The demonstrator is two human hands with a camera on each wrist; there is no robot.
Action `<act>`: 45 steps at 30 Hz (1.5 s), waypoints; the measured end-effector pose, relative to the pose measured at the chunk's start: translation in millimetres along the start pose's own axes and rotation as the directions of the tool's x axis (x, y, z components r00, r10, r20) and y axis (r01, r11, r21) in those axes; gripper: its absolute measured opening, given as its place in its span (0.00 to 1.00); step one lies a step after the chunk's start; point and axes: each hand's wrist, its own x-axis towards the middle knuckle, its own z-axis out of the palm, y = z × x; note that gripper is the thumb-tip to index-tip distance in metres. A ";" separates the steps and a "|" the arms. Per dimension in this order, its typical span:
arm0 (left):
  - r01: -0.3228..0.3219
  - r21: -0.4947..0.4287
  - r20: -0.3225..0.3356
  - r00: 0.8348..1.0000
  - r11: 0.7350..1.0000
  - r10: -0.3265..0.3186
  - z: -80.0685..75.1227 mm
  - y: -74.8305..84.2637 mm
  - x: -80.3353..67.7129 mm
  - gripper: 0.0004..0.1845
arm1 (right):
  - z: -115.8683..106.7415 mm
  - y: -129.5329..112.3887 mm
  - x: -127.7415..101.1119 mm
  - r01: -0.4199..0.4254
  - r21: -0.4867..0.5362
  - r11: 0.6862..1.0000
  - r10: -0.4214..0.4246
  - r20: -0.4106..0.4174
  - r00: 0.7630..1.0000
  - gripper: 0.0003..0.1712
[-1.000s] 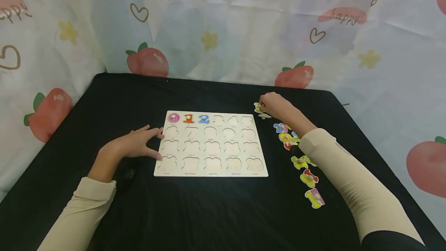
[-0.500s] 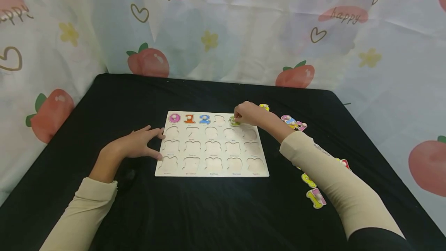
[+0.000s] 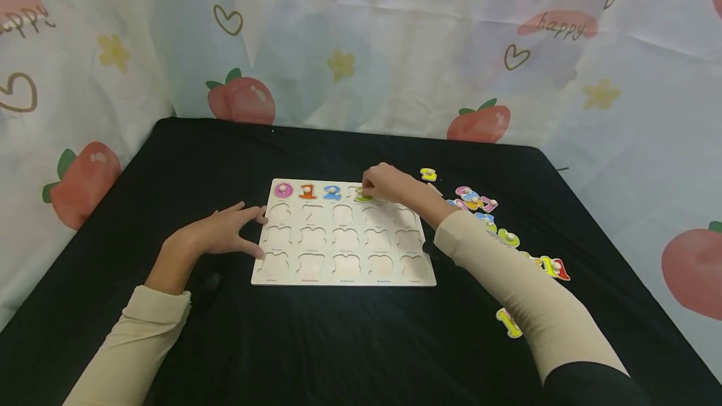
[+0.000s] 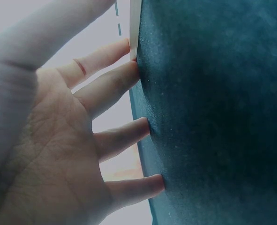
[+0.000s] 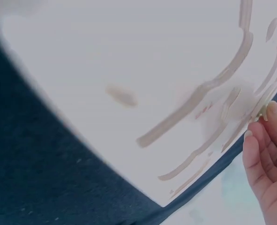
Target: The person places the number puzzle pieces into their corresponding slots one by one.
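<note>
The green 3 (image 3: 361,195) is sitting right at the fourth slot of the top row, centre of the head frame, and the right hand (image 3: 389,182) is curling its fingers over the piece, pinching it by what seems to be its knob so it can be guided into the cut-out. The board (image 3: 343,281) is lying flat in the middle of the black table (image 3: 338,343). Its first three slots are already holding a pink 0 (image 3: 282,190), an orange 1 (image 3: 307,191) and a blue 2 (image 3: 332,192), so the row is filling in counting order. Every other slot is showing bare wood.

At the left edge of the board the left hand (image 3: 217,234) is resting with fingers spread and straight, holding nothing; fingertips are touching the board's rim, apparently bracing it against sliding. The left wrist view is showing those fingertips (image 4: 143,75) pressing down on the dark cloth beside the board's edge.

To the right of centre, the loose numbers (image 3: 496,230) are trailing in a line beside the right sleeve, within easy reach.

Small words are printed under each slot, too small to read. On the backdrop (image 3: 361,49), "happy" is reading clearly in the upper left and upper right, among hearts, flowers and red fruit.
</note>
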 end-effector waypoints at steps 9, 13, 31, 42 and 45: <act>-0.001 0.000 0.000 1.000 1.000 0.001 -1.5 1.2 -0.5 0.43 | 0.9 -12.4 8.6 0.008 -0.003 1.000 -0.008 -0.016 1.000 0.07; 0.005 0.004 0.004 1.000 1.000 -0.005 -1.8 1.1 -0.2 0.44 | 2.3 -12.7 8.8 -0.011 0.007 1.000 0.011 -0.016 1.000 0.08; -0.010 -0.010 -0.007 1.000 1.000 0.010 0.0 -1.2 -1.0 0.43 | -17.2 52.4 -26.2 -0.053 0.026 0.998 0.053 -0.034 0.998 0.10; -0.017 -0.014 -0.007 1.000 1.000 0.017 -0.7 0.1 -2.7 0.42 | -19.8 98.2 -50.9 -0.170 -0.100 0.980 0.172 0.010 0.985 0.15; -0.020 -0.012 -0.008 1.000 1.000 0.020 -0.1 0.0 -2.2 0.43 | -19.9 102.8 -53.6 -0.161 -0.080 0.984 0.161 -0.004 0.987 0.13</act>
